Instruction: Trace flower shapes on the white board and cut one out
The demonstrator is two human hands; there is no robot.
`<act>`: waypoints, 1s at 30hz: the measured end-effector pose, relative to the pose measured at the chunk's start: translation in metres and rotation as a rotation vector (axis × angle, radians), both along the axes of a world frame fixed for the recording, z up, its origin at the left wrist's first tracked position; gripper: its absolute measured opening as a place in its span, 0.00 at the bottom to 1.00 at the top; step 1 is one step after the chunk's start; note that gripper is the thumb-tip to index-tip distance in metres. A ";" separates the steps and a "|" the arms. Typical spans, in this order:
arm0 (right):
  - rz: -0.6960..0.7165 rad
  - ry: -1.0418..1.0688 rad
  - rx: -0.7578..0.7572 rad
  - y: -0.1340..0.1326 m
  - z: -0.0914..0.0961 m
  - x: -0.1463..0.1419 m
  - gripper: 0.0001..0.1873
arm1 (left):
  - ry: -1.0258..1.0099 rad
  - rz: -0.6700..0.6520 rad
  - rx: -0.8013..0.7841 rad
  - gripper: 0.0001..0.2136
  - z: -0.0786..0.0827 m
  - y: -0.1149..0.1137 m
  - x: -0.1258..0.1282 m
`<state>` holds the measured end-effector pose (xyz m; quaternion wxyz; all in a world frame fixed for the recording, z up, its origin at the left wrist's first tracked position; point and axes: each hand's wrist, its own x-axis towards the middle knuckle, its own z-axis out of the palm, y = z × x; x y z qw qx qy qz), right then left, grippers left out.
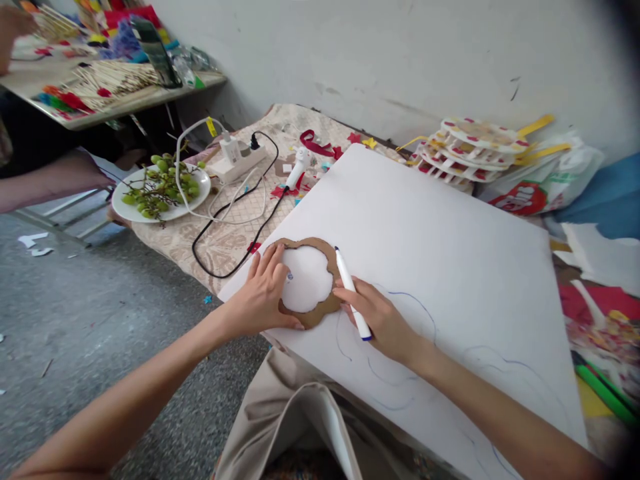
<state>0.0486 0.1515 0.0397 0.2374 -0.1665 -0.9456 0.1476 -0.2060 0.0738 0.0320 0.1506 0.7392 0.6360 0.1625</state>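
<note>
A large white board (400,220) lies across the table with several blue curved lines drawn on its near half. Near its left edge rests a scalloped brown cardboard ring (315,318) with an open middle. My left hand (265,290) spreads over the ring's left side, fingers on the upper rim and thumb on the lower rim, pressing it against the board. My right hand (375,313) is closed around a white marker (350,290) with a blue end. Its dark tip points up and away, close to the ring's right edge; whether it touches the board I cannot tell.
Beyond the board's left edge are a plate (119,200) of green grapes, a power strip (235,163), loose cables and a glue gun (299,168). A tiered white craft piece (465,150) and plastic bag (565,177) stand far right. Another person's arm (55,183) is at left.
</note>
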 end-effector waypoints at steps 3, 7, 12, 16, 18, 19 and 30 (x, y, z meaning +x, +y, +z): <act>-0.005 -0.003 -0.014 0.000 -0.002 0.001 0.21 | -0.012 -0.001 0.009 0.36 0.000 0.000 0.000; -0.005 0.005 -0.014 -0.001 -0.003 0.001 0.20 | 0.005 0.004 -0.008 0.35 0.001 0.000 0.000; -0.003 -0.013 -0.036 0.000 -0.004 0.001 0.21 | 0.010 -0.007 -0.004 0.35 0.003 0.001 -0.002; -0.019 -0.008 -0.050 0.001 -0.006 0.001 0.22 | -0.011 0.007 -0.013 0.34 0.005 0.001 -0.002; -0.032 -0.002 -0.059 0.001 -0.006 0.001 0.22 | -0.030 0.037 0.017 0.33 0.006 0.002 0.002; -0.037 -0.001 -0.061 0.001 -0.006 0.000 0.23 | -0.035 0.054 0.039 0.32 0.006 0.002 0.004; -0.037 -0.042 -0.070 0.001 -0.005 0.001 0.23 | -0.001 0.112 0.031 0.30 0.000 0.011 0.030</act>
